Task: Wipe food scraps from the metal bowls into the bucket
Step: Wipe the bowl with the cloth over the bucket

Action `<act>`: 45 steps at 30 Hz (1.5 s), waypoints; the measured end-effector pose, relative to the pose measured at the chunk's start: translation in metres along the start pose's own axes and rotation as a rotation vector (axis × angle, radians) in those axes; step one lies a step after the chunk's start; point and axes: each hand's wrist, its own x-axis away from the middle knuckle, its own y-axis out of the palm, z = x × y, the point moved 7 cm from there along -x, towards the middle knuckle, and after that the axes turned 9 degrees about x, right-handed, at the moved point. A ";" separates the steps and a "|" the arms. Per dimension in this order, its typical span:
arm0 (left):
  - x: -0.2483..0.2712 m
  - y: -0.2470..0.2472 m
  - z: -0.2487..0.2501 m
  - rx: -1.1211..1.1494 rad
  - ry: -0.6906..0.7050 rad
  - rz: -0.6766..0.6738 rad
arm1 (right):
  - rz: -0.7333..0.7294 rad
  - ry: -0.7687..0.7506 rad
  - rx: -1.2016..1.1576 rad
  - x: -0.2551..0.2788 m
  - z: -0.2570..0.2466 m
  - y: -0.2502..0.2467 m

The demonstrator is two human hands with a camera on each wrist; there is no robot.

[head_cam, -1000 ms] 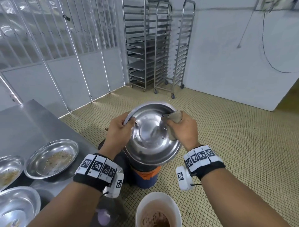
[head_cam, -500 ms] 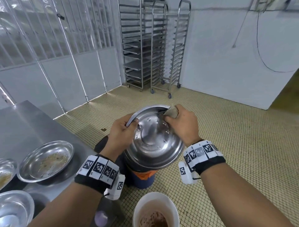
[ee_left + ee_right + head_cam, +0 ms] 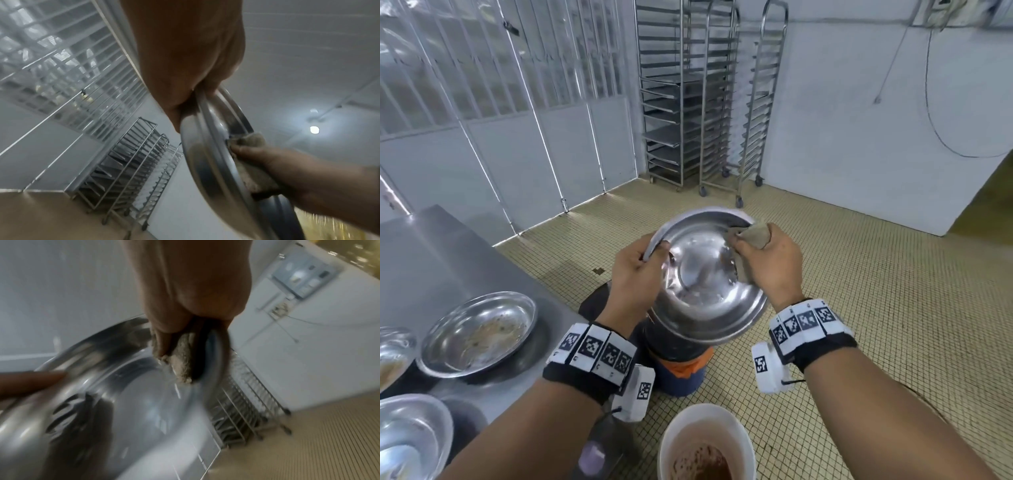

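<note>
The metal bowl is gripped at its rim by the left hand, tilted over the bucket so scraps fall there, while a cloth is clenched in the right hand against its inside.

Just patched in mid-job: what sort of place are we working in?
Most likely a commercial kitchen's dishwashing area. Tall wheeled tray racks stand against the wall, dirty metal bowls wait on a stainless steel table, and the floor is small-tiled.

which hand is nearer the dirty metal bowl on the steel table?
Left. The left hand grips the held bowl's rim on the side toward the dirty metal bowl; the right hand is across it.
</note>
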 end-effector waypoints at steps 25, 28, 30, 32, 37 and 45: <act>0.002 -0.011 0.014 0.031 0.054 -0.050 | -0.030 0.054 -0.122 0.019 0.013 0.010; 0.006 -0.001 0.016 -0.024 0.017 -0.151 | -0.073 -0.048 0.011 0.005 -0.010 -0.001; 0.003 -0.001 0.016 0.014 0.011 -0.125 | -0.022 -0.082 0.023 -0.001 -0.022 -0.010; 0.000 -0.006 0.018 0.084 0.033 -0.028 | 0.026 -0.020 -0.065 0.002 -0.016 -0.008; 0.003 -0.011 0.015 0.087 0.035 0.061 | -0.024 0.092 -0.119 0.020 0.010 0.013; -0.004 -0.005 0.004 0.160 0.011 0.128 | 0.035 0.130 -0.197 -0.002 0.013 0.010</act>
